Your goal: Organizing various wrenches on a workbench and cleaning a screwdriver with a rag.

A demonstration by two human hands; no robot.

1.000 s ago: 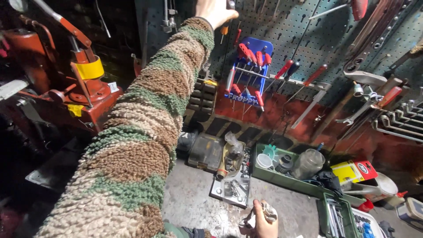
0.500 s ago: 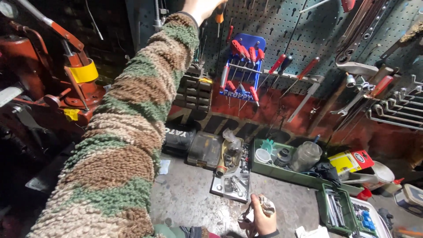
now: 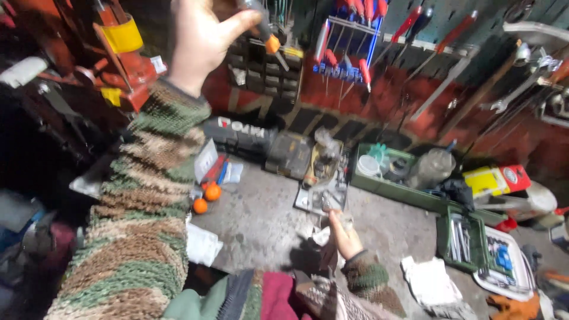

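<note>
My left hand (image 3: 198, 41) is raised at the top of the view, sleeve in a shaggy green and brown knit. Its fingers are closed on a screwdriver (image 3: 268, 37) with a dark grip and an orange collar, shaft pointing right and down. Low in the middle, my right hand (image 3: 344, 237) is over the grey bench (image 3: 261, 228), holding a small pale crumpled piece (image 3: 323, 236); what it is stays unclear. Just beyond that hand lies a flat metal tray of small parts (image 3: 323, 198).
A red press (image 3: 127, 65) stands at the left. A blue screwdriver rack (image 3: 349, 41) hangs on the wall. Dark cases (image 3: 290, 155), a green bin of jars (image 3: 391, 186), a green tool box (image 3: 465, 240), two orange balls (image 3: 207, 197) and a white rag (image 3: 430, 281) crowd the bench.
My left hand has come back from the pegboard with the screwdriver in it. The view has tipped down, showing more bench. My right hand stays low with its pale piece.
</note>
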